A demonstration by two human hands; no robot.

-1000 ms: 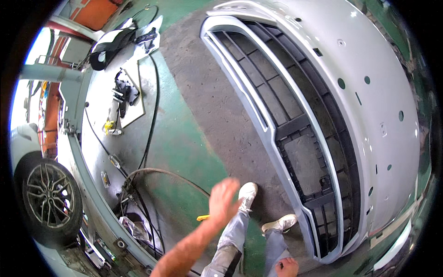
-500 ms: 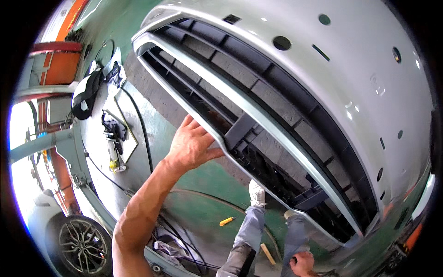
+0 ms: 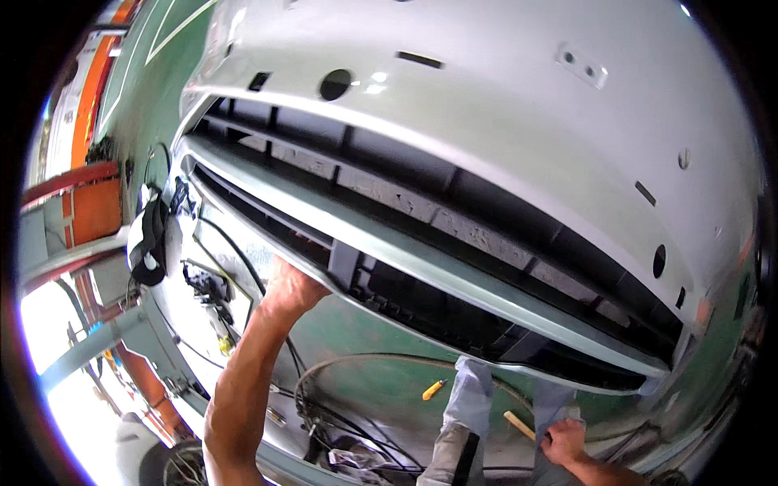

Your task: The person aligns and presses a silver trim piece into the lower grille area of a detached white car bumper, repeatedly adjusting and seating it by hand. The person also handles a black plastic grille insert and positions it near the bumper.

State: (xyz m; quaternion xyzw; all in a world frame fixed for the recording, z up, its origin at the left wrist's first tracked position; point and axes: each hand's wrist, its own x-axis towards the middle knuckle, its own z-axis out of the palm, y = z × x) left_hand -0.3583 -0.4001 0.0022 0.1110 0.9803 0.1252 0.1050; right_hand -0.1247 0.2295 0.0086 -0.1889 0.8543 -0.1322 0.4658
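Note:
A large pale silver car bumper (image 3: 527,130) fills the upper right, tilted above the floor. Its wide opening holds a black slatted grille (image 3: 389,158) and a silver trim bar (image 3: 348,219) running lengthwise. My left hand (image 3: 293,288) is closed on the lower lip of the bumper, its fingertips hidden behind the edge. Below the bumper, my right hand (image 3: 565,441) rests in front of my trouser leg (image 3: 555,401), fingers curled in, with nothing visible in it. A short wooden stick (image 3: 519,424) lies on the floor beside it.
A yellow cutter (image 3: 433,390) lies on the green floor near a long curving hose (image 3: 356,358). Black parts (image 3: 207,287) and a black-and-white piece (image 3: 147,243) sit at left. Grey lift posts (image 3: 89,340) and a car wheel (image 3: 185,466) stand at the left edge.
The bumper has swung to a flatter slant in view, its left end lower and further left. My left hand moved left with its lip; my right hand appears slightly higher.

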